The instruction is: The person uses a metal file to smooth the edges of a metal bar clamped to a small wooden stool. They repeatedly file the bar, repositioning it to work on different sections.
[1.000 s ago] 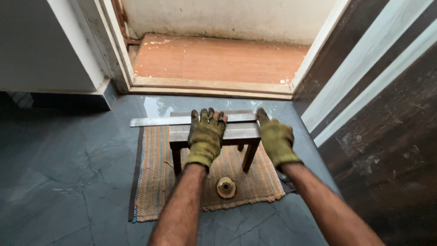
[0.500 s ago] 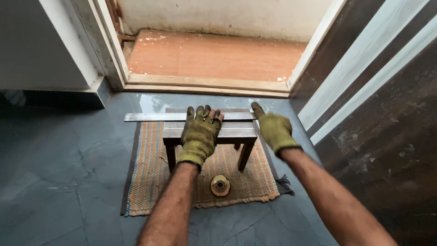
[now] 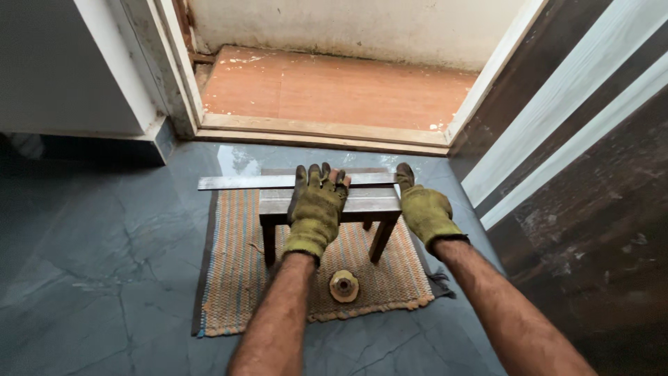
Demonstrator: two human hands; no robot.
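Grey tiled floor, woven mat — wooden stool carrying metal strip. Left hand flat, fingers spread, pinning strip; right hand loosely open at its end — nothing grasped.

Soft daylight comes through the open doorway at the top, leaving a pale glare patch on the glossy grey floor just inside. Shadows are faint. Sharp overall, with wide-angle bending at the edges.

plank across stool, stool on mat, disc seemingly before stool
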